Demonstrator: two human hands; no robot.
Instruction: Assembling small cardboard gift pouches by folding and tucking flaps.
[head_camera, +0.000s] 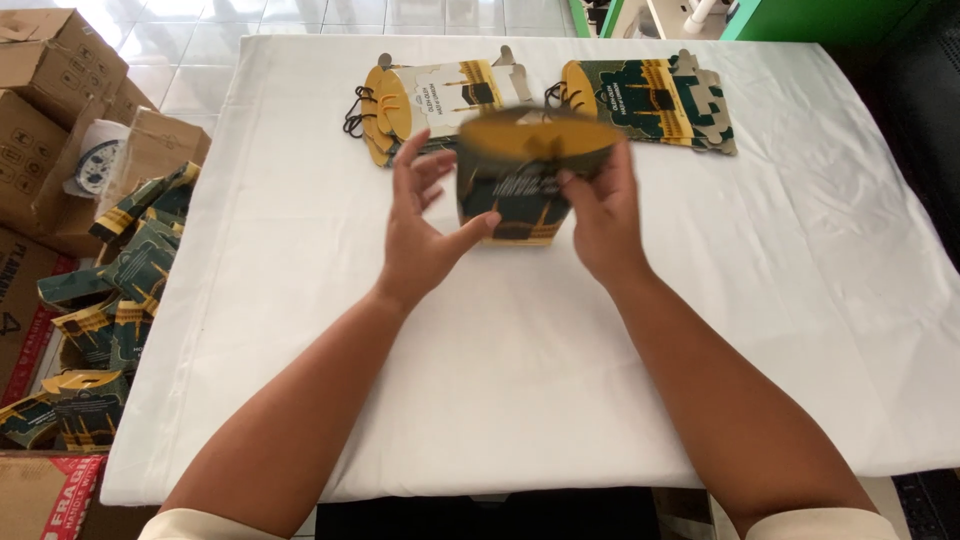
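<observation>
While the right hand (603, 222) pinches the blurred green-and-gold gift box (520, 190) and the open left hand (425, 228) merely thumbs it, it may slip or crumple.

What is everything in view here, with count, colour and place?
Folded gift box: one, dark green and gold, held above the table's middle.
Flat box blanks, left stack: several, gold, white and green, at the table's far edge.
Flat box blanks, right stack: several, green and gold, far edge, right of the first.
Tablecloth: one, white, covering the table.
Finished boxes: many, green and gold, piled on the floor to the left.
Cardboard cartons: several, brown, far left on the floor.
Left hand: open, thumb touching the box's side.
Right hand: gripping the box's right side.
</observation>
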